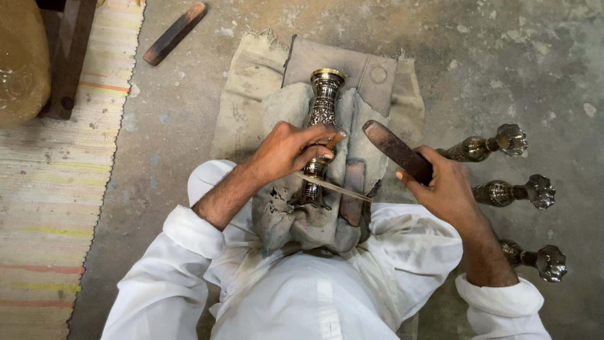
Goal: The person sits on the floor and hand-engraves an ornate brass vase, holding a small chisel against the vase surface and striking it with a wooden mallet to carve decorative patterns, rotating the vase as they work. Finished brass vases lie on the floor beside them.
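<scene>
**Engraving in progress on a brass vase**

Your white-clad lap fills the lower frame. At centre, your left hand (290, 150) pinches a thin chisel (333, 186) against the vase (322, 113) lying on cloth padding (283, 107). Your right hand (443, 189) grips a flat striker (395, 150). Three similar pieces (503, 192) lie at right; whether they are finished cannot be told.

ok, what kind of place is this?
Likely a small metal-craft workshop, worked from the floor. The left hand steadies an engraved metal vase on cloth padding, the right hand holds a flat wooden bat, and three similar metal pieces lie on bare concrete floor.
</scene>
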Demonstrator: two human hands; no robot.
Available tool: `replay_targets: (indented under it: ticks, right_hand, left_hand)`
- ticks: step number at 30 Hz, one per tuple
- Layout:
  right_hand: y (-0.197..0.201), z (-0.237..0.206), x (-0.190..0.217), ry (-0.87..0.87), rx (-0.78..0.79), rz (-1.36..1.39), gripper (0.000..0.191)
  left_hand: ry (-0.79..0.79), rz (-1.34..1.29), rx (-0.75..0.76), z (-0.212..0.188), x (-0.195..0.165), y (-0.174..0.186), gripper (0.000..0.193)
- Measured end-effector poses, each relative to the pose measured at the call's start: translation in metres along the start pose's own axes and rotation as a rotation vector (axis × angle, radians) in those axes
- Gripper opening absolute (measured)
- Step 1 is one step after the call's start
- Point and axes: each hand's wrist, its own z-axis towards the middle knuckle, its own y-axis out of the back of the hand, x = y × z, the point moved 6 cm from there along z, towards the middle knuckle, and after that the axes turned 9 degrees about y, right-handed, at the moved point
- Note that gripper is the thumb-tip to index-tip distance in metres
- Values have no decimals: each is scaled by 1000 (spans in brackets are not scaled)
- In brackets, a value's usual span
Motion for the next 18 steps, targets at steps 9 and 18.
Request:
replay_targets:
  ticks: [9,18]
  right_hand:
    - [38,-1,66,550,-415,-544,36]
    - [63,6,98,651,-392,-483,40]
  left_hand:
    - [-1,20,-10,-8,9,-6,30]
    - [-17,-27,-45,-9,6,-6,34]
